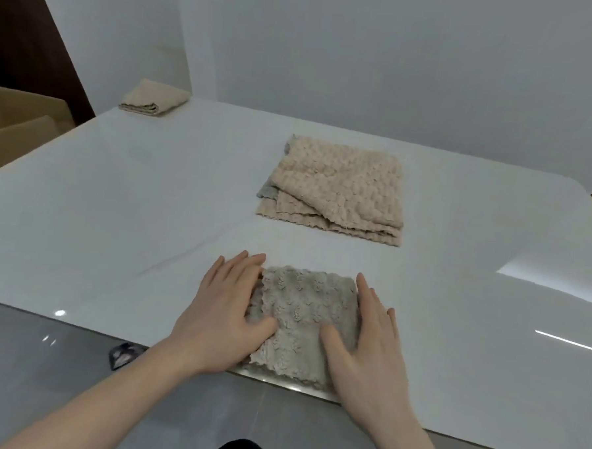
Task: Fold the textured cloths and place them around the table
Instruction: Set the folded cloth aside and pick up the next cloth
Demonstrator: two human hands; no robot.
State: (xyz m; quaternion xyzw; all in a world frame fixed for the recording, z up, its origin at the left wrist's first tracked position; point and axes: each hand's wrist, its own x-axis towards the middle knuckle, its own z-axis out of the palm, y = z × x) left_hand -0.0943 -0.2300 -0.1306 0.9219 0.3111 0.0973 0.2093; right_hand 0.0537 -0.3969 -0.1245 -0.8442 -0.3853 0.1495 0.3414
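Cloths come first: the grey cloth (305,322) lies folded at the near edge of the white table (116,221), and we have our left hand (219,318) and right hand (367,344) flat on its two sides, fingers straight, pressing and gripping nothing. We judge this fold nearly done but not yet placed. Beyond it a beige stack (337,188) waits mid-table, loosely laid. At the far left corner a folded beige cloth (155,98) looks already placed.
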